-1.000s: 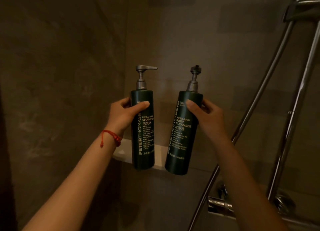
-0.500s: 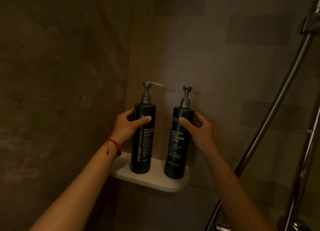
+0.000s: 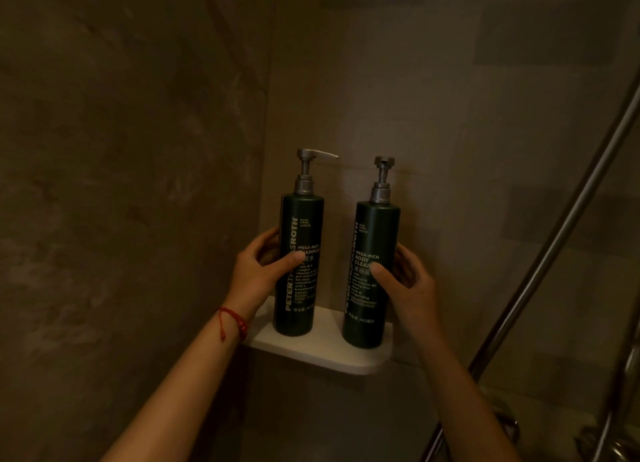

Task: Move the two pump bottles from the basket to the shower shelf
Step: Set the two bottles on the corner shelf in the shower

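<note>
Two dark green pump bottles stand upright on the white corner shelf (image 3: 329, 356). The shampoo bottle (image 3: 301, 226) is on the left, its pump spout pointing right. The body cleanser bottle (image 3: 375, 226) is on the right. My left hand (image 3: 258, 271) wraps the shampoo bottle's lower half, thumb across the label. My right hand (image 3: 407, 285) holds the cleanser bottle the same way from its right side. A red string circles my left wrist. The basket is out of view.
Brown tiled walls meet in the corner behind the shelf. A slanted chrome shower hose (image 3: 540, 271) runs up the right side, with metal valve fittings (image 3: 620, 441) at the bottom right.
Both bottles came down from mid-air and now rest on the shelf. My hands have slid lower on the bottles, and the cleanser bottle went from tilted to upright.
</note>
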